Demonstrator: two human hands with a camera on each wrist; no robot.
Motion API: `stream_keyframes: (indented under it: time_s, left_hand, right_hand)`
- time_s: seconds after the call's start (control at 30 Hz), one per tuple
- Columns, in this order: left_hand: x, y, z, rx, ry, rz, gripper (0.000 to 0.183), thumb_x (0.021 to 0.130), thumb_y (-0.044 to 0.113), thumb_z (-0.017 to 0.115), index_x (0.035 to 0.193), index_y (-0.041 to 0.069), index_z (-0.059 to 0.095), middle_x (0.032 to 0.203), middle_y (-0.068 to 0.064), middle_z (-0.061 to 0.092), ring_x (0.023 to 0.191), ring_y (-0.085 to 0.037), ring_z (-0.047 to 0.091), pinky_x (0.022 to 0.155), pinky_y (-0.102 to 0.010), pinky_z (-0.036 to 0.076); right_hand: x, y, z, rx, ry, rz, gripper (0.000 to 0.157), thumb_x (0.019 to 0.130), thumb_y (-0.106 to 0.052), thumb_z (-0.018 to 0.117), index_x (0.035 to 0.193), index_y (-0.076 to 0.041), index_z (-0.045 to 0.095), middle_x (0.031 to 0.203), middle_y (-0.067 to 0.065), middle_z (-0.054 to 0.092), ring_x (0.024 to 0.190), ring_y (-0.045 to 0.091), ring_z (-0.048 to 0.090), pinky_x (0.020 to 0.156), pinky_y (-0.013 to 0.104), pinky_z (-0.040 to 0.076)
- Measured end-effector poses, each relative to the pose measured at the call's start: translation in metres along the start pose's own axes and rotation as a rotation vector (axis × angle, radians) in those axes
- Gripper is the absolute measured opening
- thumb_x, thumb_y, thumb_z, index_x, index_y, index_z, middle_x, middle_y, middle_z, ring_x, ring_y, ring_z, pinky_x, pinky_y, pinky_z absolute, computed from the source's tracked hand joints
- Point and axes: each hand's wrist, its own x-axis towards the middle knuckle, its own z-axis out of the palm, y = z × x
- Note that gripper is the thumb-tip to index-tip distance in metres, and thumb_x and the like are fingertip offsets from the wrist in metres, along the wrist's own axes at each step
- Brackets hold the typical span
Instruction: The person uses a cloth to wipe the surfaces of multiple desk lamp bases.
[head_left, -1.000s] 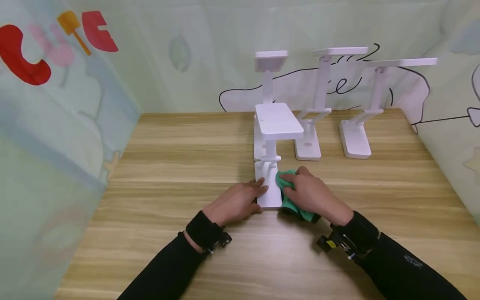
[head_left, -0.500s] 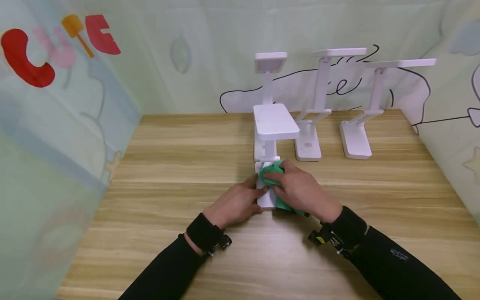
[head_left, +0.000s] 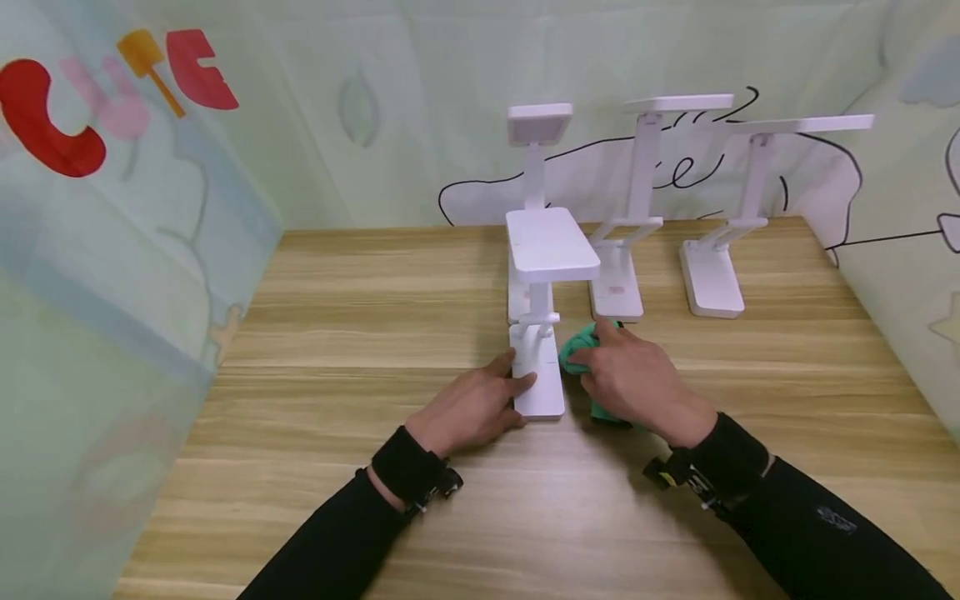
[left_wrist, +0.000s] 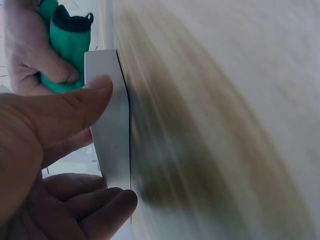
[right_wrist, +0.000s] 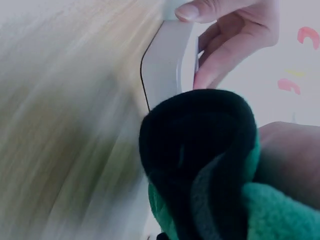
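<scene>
A white desk lamp stands upright on the wooden table, its flat head above its rectangular base. My left hand holds that base from the left, one finger lying on its top; in the left wrist view the thumb presses its edge. Just right of the base, my right hand grips a bunched green cloth. The cloth's dark edging fills much of the right wrist view. In the head view a small gap shows between cloth and base.
Behind stand a left rear lamp, partly hidden by the held lamp, a middle rear lamp and a right rear lamp. A printed fabric backdrop borders the wooden table at the back and sides.
My right hand brought the cloth left onto the lamp's base, then drew it back right, off the base. The lamp's head shifted slightly left early on. My left hand stayed on the base.
</scene>
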Motion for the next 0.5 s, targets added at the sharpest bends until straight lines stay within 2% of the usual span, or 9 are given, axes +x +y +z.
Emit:
stream_keyframes:
  time_s: [0.13,0.3,0.37,0.5]
  left_hand:
    - [0.001,0.000,0.001,0.009,0.030,0.026,0.055,0.089,0.032,0.069,0.137,0.010,0.054,0.145,-0.030,0.041,0.108,-0.024,0.060,0.084,-0.032,0.054]
    - [0.003,-0.001,0.003,0.001,0.078,0.070,0.050,0.086,0.029,0.072,0.130,0.011,0.059,0.135,-0.015,0.051,0.102,-0.016,0.055,0.080,-0.030,0.053]
    - [0.003,-0.001,0.004,-0.010,0.080,0.070,0.049,0.086,0.028,0.072,0.130,0.011,0.058,0.133,-0.010,0.052,0.102,-0.015,0.054,0.081,-0.030,0.053]
    - [0.001,0.000,0.003,0.003,0.057,0.053,0.052,0.087,0.028,0.070,0.134,0.009,0.056,0.143,-0.017,0.046,0.110,-0.020,0.057,0.085,-0.032,0.053]
  right_hand:
    - [0.003,-0.013,-0.003,0.030,0.033,-0.045,0.025,0.080,-0.017,0.067,0.103,-0.019,0.076,0.093,0.011,0.057,0.079,0.020,0.050,0.053,0.036,0.052]
    - [0.016,-0.030,0.007,0.062,0.067,-0.138,0.031,0.086,-0.019,0.066,0.116,-0.017,0.071,0.103,0.016,0.055,0.090,0.023,0.049,0.062,0.039,0.056]
    - [0.018,-0.031,0.013,0.060,0.060,-0.142,0.033,0.086,-0.019,0.065,0.119,-0.017,0.070,0.104,0.017,0.054,0.091,0.024,0.048,0.062,0.039,0.056]
    - [0.018,-0.026,0.019,0.044,0.041,-0.106,0.033,0.085,-0.018,0.065,0.117,-0.018,0.071,0.105,0.018,0.055,0.091,0.025,0.050,0.058,0.040,0.055]
